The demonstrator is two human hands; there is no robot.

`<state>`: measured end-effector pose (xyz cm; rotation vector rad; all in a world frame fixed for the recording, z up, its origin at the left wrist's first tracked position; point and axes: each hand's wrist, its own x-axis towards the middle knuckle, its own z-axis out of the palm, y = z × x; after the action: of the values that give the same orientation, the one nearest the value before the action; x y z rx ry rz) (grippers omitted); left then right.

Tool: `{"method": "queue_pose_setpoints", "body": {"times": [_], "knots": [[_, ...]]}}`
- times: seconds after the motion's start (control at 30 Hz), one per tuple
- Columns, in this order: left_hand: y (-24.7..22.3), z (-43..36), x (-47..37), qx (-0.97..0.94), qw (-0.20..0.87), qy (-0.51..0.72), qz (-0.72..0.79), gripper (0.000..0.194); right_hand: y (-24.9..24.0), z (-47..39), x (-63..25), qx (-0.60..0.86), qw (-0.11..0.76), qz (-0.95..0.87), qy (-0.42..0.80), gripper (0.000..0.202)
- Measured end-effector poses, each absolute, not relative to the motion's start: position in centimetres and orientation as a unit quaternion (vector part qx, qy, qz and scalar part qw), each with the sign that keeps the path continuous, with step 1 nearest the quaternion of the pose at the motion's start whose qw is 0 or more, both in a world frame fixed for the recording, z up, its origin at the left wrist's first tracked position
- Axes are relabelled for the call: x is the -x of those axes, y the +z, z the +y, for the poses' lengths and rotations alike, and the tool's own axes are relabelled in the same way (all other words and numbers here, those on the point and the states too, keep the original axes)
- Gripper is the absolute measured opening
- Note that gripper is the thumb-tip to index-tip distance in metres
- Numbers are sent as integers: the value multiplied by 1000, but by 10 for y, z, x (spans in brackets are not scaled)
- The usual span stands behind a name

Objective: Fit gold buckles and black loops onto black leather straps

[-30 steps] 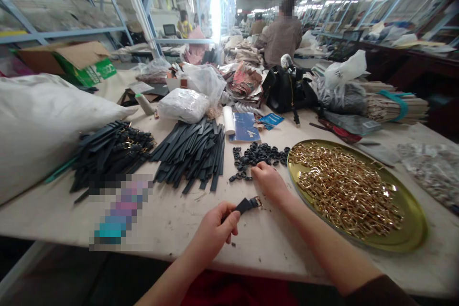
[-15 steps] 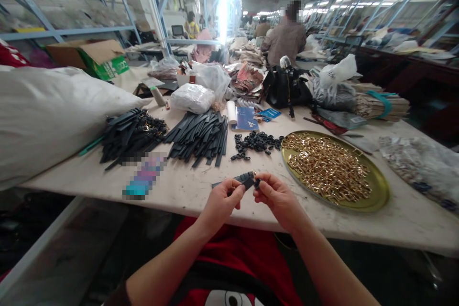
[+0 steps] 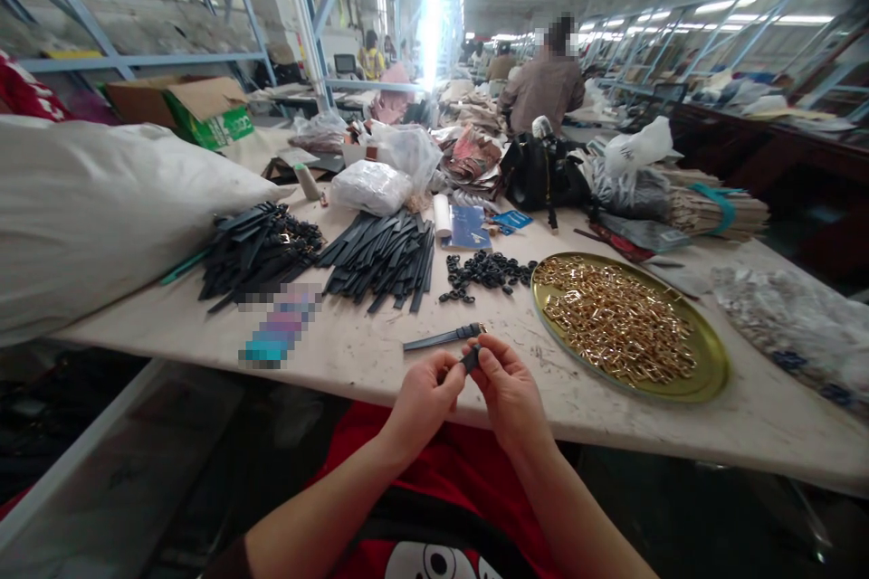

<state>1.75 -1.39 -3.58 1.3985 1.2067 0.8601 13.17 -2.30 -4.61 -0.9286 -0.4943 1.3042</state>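
Observation:
Over the table's front edge, my left hand (image 3: 426, 391) is closed on a short dark strap (image 3: 470, 360). My right hand (image 3: 506, 380) pinches the strap's other end, with the fingertips of both hands almost meeting. Fingers cover most of the strap, and the small black loop at my right fingertips is hidden. Just beyond my hands lies another dark strap (image 3: 441, 337) with a gold buckle at its right end. Farther back are a pile of small black loops (image 3: 492, 270) and a stack of dark strips (image 3: 384, 258). To the right stands a round tray (image 3: 712, 371) of gold buckles (image 3: 617, 317).
Buckled dark straps (image 3: 262, 249) are heaped at the left beside a big white sack (image 3: 115, 217). A white roll (image 3: 442, 215), a blue booklet (image 3: 468, 228) and a black bag (image 3: 543, 167) stand farther back. A person (image 3: 545, 81) sits beyond the table, back turned.
My hands have come closer together and nearer to me, the right one moving left onto the strap. The buckled strap on the table now shows uncovered. The view has shifted slightly.

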Motion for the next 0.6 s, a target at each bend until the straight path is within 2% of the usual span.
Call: {"method": "queue_pose_setpoints", "body": {"times": [0.2, 0.33, 0.6], "knots": [[-39, -13, -19, -677, 385, 335, 530, 21, -53, -24, -122, 433, 685, -193, 553, 21], [-36, -2, -18, -670, 396, 324, 539, 23, -53, -15, -127, 419, 670, -149, 595, 15], [-55, 12, -28, -616, 448, 343, 550, 21, -65, -3, -125, 453, 659, -114, 590, 14]]}}
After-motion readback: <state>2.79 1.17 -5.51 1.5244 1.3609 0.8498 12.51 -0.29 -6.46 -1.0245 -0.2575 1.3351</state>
